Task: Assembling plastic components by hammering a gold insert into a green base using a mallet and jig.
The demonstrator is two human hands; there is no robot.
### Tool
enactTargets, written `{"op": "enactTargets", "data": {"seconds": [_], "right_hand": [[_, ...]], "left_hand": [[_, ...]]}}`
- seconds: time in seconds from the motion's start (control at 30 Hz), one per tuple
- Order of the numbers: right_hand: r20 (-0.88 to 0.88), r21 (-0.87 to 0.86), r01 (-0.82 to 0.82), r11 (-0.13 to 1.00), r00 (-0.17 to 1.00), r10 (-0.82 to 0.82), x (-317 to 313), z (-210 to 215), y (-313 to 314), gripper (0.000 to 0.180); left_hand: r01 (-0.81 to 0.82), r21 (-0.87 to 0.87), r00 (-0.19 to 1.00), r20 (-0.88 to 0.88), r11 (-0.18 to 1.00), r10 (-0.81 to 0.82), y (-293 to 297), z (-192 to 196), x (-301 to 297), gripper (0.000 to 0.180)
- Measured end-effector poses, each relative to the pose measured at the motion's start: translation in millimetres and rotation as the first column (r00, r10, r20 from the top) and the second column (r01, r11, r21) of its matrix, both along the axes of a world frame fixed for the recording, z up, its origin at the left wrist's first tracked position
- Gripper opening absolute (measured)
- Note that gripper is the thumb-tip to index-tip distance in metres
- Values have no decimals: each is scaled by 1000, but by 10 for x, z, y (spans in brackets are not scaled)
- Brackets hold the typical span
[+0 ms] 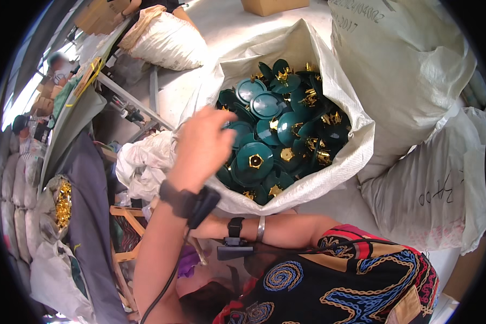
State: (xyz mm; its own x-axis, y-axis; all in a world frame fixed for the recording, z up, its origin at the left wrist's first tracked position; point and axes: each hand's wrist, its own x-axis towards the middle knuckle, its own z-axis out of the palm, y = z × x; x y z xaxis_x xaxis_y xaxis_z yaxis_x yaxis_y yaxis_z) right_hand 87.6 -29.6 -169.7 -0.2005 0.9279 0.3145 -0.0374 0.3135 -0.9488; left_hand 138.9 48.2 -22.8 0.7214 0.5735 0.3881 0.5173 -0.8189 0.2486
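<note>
Dark numerals (358, 12) mark the upper white sack (402, 81) and lower sack (410, 167).

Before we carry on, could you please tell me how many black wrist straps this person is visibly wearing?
2: one black strap circles the left wrist; the other strap is on the right wrist, beside a silver bracelet.

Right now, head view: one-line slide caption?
Left hand over an open white woven sack of dark green discs, some with gold crown-shaped fittings.
</note>
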Motion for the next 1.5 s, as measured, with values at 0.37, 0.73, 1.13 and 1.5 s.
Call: {"op": "enactTargets", "data": {"seconds": [0.37, 0.73, 1.13, 1.5], "right_hand": [[-258, 10, -253, 967, 934, 247, 92, 338, -96, 43], [-75, -267, -197, 943, 980, 183, -59, -54, -137, 20], [137, -321, -170, 932, 965, 223, -416, -154, -160, 25], [410, -279, 68, 958, 910, 55, -473, -239, -143, 24]], "left_hand": [[158, -427, 978, -58, 891, -201, 460, -263, 263, 45], [-888, -217, 386, 124, 404, 914, -2395, 263, -4181, 34], [-27, -829, -922, -195, -558, 335, -7470, -3267, -4650, 39], [62, -966, -983, -103, -252, 152, -6590, -4485, -4931, 43]]}}
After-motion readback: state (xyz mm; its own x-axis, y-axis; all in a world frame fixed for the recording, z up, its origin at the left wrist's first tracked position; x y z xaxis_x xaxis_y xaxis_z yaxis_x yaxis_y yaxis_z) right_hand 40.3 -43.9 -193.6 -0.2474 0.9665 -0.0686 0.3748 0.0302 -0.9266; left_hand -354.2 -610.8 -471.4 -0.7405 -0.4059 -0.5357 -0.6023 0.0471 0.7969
